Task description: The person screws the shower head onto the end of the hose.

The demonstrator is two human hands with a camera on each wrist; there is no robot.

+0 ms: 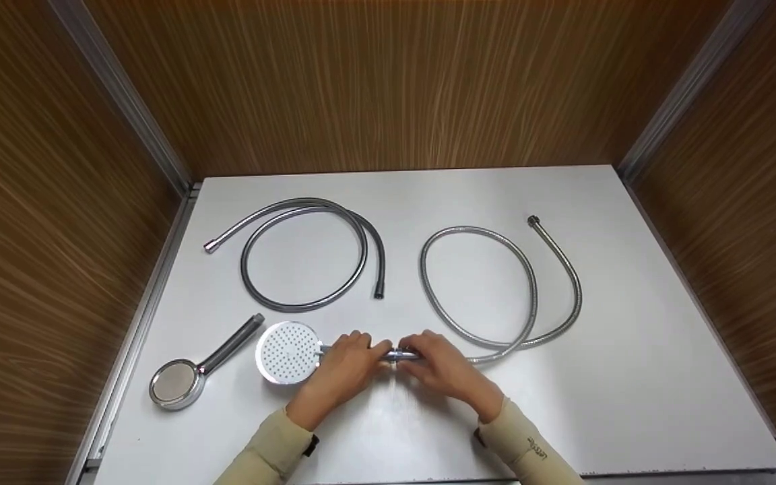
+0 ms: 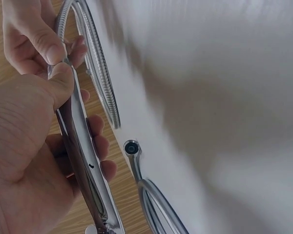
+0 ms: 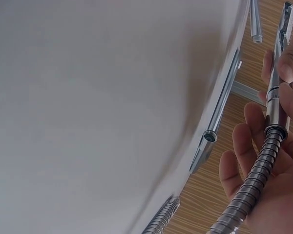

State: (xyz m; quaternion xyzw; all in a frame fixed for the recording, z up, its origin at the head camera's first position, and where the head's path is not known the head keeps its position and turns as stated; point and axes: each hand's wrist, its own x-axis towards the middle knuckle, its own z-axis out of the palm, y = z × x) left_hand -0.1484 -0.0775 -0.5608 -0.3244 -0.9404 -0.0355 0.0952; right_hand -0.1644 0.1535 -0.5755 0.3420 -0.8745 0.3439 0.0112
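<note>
My left hand (image 1: 347, 364) grips the chrome handle (image 2: 88, 153) of a shower head (image 1: 288, 353) with a round, dotted white face. The face points up, left of the hand. At the handle's end, my right hand (image 1: 445, 367) pinches the smooth metal connector (image 3: 274, 114) of a ribbed shower hose (image 1: 578, 296). Handle and connector line up end to end, with the thumbs of both hands close to the joint. From the right hand the hose runs right into a loop on the white table (image 1: 630, 404); its other end nut (image 1: 533, 220) lies at the back.
A second, darker shower hose (image 1: 300, 307) lies coiled at the back left. In front of it rests another hand shower (image 1: 176, 384) with a chrome handle, left of the held one. Wood-grain panels (image 1: 388, 87) enclose the table's back and sides.
</note>
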